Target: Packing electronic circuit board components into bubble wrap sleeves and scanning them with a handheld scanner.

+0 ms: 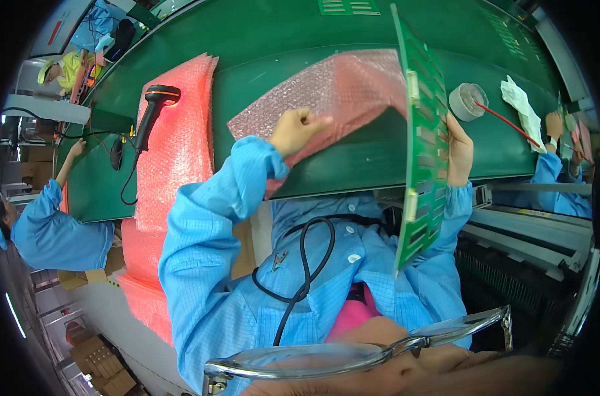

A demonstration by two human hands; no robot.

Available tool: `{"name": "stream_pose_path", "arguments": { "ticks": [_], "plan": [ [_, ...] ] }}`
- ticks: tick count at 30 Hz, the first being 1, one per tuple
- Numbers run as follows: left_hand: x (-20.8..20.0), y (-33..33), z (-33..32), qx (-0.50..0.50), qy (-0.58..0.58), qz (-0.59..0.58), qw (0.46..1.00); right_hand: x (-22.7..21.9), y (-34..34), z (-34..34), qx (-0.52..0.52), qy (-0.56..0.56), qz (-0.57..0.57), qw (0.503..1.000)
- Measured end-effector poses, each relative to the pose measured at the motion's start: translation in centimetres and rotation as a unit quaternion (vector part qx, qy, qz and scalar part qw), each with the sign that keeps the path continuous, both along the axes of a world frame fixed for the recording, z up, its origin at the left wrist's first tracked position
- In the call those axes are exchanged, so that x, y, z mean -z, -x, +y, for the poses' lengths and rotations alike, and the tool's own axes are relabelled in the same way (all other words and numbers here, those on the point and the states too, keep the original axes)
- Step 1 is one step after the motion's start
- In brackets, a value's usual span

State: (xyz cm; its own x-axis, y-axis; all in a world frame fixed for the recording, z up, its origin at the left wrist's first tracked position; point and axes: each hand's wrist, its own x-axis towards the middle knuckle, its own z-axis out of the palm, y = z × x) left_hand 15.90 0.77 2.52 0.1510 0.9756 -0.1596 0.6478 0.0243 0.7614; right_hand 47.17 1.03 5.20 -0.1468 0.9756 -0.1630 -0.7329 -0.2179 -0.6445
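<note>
A green circuit-board panel with rows of slots stands on edge, tall and seen nearly side-on. My right hand grips its right face, fingers partly hidden by the panel. To the left, a pink bubble-wrap bag lies across the green table, its right end reaching behind the panel. Over the bag's left part is my left hand, closed with fingers curled. Its fingertips are hidden, so whether it pinches the wrap cannot be made out.
Pink bubble-wrap sheets hang over the table's front edge at left, with a black barcode scanner on them. At right sit a white round tub, a red stick and white tissue. Co-workers sit at both sides.
</note>
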Motion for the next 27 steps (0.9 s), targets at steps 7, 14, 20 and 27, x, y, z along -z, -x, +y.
{"name": "stream_pose_path", "arguments": {
  "ticks": [7, 14, 20, 27],
  "plan": [
    [0.8, -2.1, 2.0, -0.059, -0.012, -0.187, 0.98, -0.2, -0.3, -1.5, -0.022, -0.021, -0.029, 0.999],
    [-3.8, -1.2, 3.3, -0.16, -0.186, -0.121, 0.962, 1.6, -0.3, -1.8, -0.019, -0.003, -0.139, 0.99],
    [-7.2, -0.5, 1.8, -0.019, -0.399, 0.101, 0.911, 3.1, 0.3, -0.6, -0.027, 0.003, -0.223, 0.974],
    [-7.7, -1.2, 0.5, 0.097, -0.35, 0.136, 0.922, 0.7, 2.2, 3.1, -0.051, -0.028, -0.261, 0.964]
  ]
}}
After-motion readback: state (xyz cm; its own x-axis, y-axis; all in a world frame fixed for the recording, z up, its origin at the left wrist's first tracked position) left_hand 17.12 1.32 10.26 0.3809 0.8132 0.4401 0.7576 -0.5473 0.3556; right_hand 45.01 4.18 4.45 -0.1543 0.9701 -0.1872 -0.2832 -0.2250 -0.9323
